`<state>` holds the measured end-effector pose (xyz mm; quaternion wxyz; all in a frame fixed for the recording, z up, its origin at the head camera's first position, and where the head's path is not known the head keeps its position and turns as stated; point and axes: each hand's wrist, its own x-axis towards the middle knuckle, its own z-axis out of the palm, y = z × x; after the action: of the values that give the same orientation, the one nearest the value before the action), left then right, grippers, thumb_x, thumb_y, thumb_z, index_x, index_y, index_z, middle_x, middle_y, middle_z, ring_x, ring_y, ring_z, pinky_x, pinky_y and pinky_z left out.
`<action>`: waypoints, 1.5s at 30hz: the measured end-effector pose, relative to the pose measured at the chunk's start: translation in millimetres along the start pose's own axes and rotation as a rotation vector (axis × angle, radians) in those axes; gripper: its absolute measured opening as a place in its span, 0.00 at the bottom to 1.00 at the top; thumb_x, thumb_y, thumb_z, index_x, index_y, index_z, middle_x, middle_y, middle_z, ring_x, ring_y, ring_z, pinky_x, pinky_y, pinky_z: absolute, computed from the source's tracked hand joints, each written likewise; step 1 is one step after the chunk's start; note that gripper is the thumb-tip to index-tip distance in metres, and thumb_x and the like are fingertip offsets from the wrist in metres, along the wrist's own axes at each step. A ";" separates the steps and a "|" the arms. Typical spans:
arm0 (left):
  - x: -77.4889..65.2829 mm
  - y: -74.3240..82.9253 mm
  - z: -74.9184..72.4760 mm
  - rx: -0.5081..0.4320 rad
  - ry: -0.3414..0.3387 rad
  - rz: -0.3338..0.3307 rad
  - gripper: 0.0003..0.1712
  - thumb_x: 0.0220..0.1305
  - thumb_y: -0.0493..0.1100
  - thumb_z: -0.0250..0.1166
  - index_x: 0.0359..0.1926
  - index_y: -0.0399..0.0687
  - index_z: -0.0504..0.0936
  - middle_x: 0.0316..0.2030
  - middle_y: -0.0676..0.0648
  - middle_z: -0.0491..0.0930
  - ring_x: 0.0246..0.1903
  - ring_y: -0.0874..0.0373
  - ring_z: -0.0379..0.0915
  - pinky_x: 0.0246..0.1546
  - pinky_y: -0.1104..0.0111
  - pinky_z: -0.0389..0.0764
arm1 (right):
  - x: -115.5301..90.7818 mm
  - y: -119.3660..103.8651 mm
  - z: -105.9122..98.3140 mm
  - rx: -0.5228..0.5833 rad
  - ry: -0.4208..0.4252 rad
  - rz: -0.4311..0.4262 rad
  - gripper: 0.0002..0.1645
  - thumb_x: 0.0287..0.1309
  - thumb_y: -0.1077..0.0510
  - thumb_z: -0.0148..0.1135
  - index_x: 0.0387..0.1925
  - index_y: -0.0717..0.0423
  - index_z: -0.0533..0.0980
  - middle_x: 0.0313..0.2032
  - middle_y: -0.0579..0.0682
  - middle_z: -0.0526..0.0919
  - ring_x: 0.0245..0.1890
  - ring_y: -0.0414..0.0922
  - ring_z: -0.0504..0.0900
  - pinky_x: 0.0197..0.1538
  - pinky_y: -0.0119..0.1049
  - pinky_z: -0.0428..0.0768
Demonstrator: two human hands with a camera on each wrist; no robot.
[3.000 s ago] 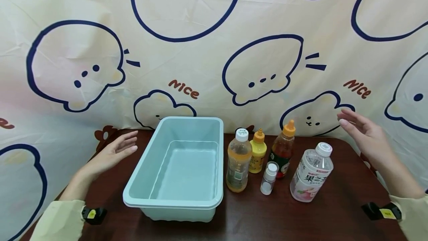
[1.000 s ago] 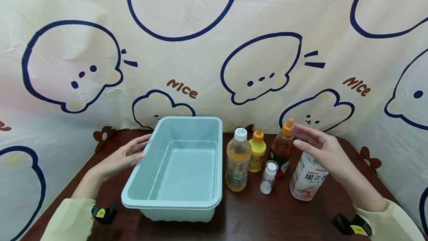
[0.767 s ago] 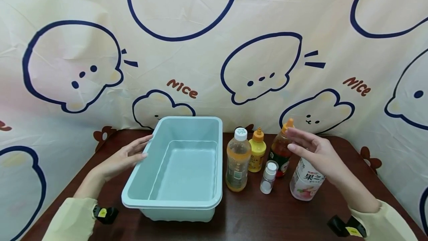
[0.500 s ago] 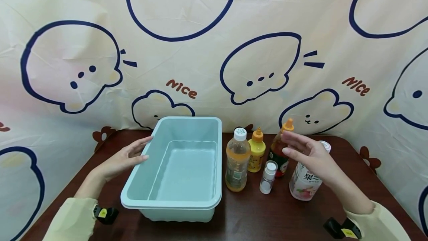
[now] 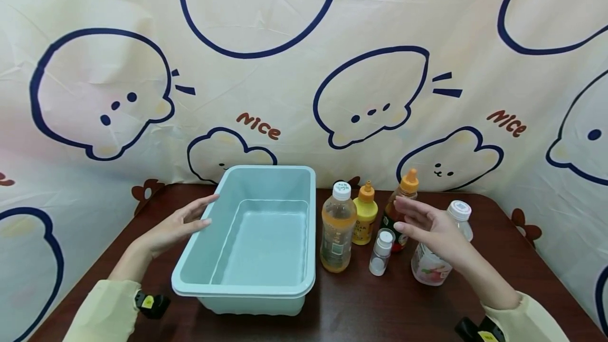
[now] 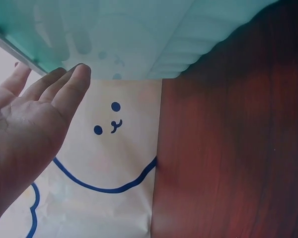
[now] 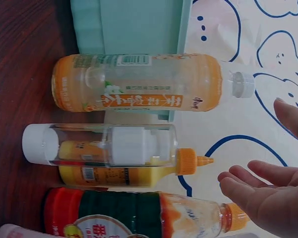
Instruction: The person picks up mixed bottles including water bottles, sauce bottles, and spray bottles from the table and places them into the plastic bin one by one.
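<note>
My left hand point(image 5: 173, 228) is at the left rim of a pale blue-green plastic basin point(image 5: 309, 247), fingers extended and apparently touching it. In the left wrist view the fingers point(image 6: 72, 91) lie against the basin's outer wall point(image 6: 134, 44). My right hand point(image 5: 437, 231) hovers with nothing in it, fingers apart. It partly covers a ketchup squeeze bottle point(image 5: 409, 186) with an orange nozzle cap and a pink-labelled drink bottle point(image 5: 429, 268). Nearest its fingertips stands a small clear pump bottle point(image 5: 380, 257) with a white top. All bottles stand upright.
An orange-labelled drink bottle point(image 5: 338, 234) with a white cap stands close to the basin's right side. Behind the pump bottle is a yellow squeeze bottle point(image 5: 364, 218). The dark wooden table point(image 5: 361, 310) ends at a patterned cloth backdrop point(image 5: 294, 88).
My left hand has moved right to the basin's rim. My right hand has come in from the far right and lowered, passing over the pink-labelled bottle. Basin and bottles have stayed put.
</note>
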<state>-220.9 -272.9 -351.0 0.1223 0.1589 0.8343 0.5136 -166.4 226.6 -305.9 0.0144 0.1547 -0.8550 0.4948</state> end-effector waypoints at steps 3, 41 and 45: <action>0.3 -0.5 0.9 -0.002 0.009 -0.003 0.38 0.63 0.48 0.55 0.70 0.50 0.49 0.67 0.36 0.49 0.61 0.32 0.51 0.48 0.43 0.70 | 0.1 5.1 2.5 0.000 -0.013 0.000 0.33 0.58 0.55 0.58 0.62 0.65 0.61 0.58 0.64 0.68 0.59 0.56 0.66 0.53 0.26 0.71; 4.3 -1.6 2.5 -0.038 0.017 0.006 0.39 0.61 0.46 0.57 0.69 0.50 0.49 0.67 0.35 0.49 0.57 0.33 0.59 0.43 0.48 0.76 | 2.3 37.4 30.3 0.032 -0.049 0.122 0.37 0.54 0.53 0.63 0.60 0.68 0.62 0.58 0.65 0.68 0.60 0.58 0.66 0.59 0.46 0.66; 4.8 -1.9 2.6 -0.025 0.019 0.008 0.39 0.62 0.46 0.57 0.69 0.50 0.49 0.67 0.35 0.49 0.56 0.34 0.60 0.43 0.49 0.77 | 2.3 39.1 32.5 0.080 -0.056 0.160 0.39 0.53 0.52 0.63 0.61 0.68 0.61 0.59 0.65 0.67 0.60 0.58 0.65 0.58 0.45 0.67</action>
<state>-224.6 -269.7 -354.0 0.1144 0.1558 0.8283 0.5259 -175.3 216.4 -355.0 -0.0552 0.1003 -0.8441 0.5238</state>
